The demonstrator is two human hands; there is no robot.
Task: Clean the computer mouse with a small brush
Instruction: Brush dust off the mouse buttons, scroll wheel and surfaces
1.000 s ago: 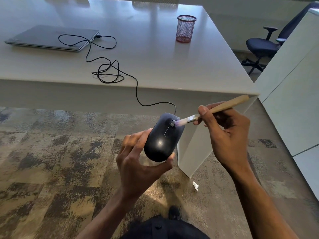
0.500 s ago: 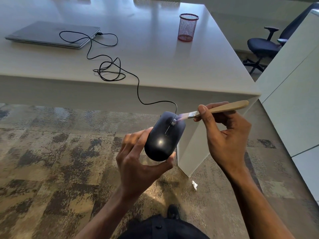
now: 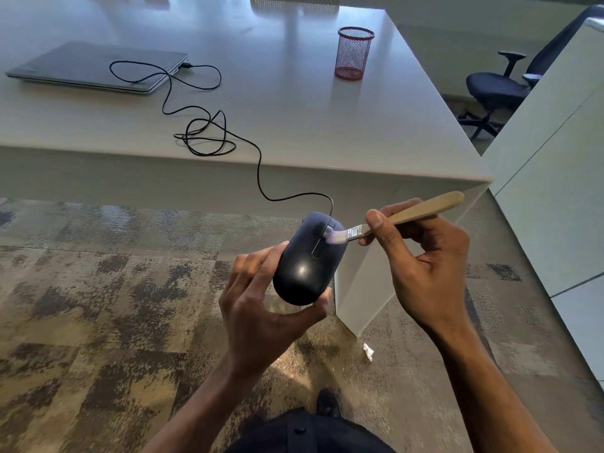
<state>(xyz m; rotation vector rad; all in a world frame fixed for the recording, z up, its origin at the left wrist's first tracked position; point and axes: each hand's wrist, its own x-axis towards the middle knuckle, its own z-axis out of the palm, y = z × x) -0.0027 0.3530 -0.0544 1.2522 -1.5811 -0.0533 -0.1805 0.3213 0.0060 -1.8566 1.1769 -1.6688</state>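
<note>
Your left hand (image 3: 261,308) cupped the mouse (image 3: 307,259); your right hand (image 3: 421,266) pinched the brush (image 3: 408,214), its blurred bristles apparently touching the scroll wheel.

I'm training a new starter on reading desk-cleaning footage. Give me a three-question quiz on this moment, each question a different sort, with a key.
1. True or false: the mouse rests on the desk.
2. Which hand holds the brush? A) left hand B) right hand C) neither
3. Fill in: the cable runs from the mouse to the closed ____.

Key: 1 false, the left hand holds it in the air off the desk; 2 B; 3 laptop.
</note>
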